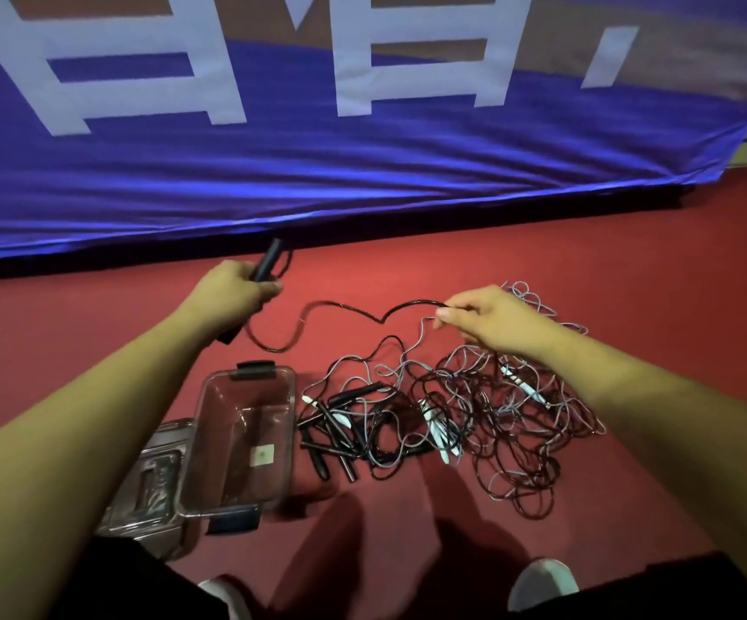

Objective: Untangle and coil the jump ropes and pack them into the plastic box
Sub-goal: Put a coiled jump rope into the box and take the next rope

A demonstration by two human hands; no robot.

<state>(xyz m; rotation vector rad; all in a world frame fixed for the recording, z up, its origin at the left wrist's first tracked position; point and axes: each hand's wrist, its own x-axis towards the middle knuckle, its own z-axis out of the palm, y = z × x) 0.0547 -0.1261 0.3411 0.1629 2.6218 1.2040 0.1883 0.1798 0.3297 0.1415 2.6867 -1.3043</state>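
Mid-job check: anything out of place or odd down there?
Only the expected mess: the jump ropes lie in one tangled heap on the floor, right of the plastic box. The box stands upright, open, its lid beside it. Nothing looks damaged.

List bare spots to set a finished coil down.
Bare red floor runs between the blue mat and the rope tangle, widest at right. More lies left of the plastic box, beyond its lid. Crowded: right of the box, black handles against the tangle.

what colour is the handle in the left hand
Black, seen in the head view: the handle sticks out above the left hand.
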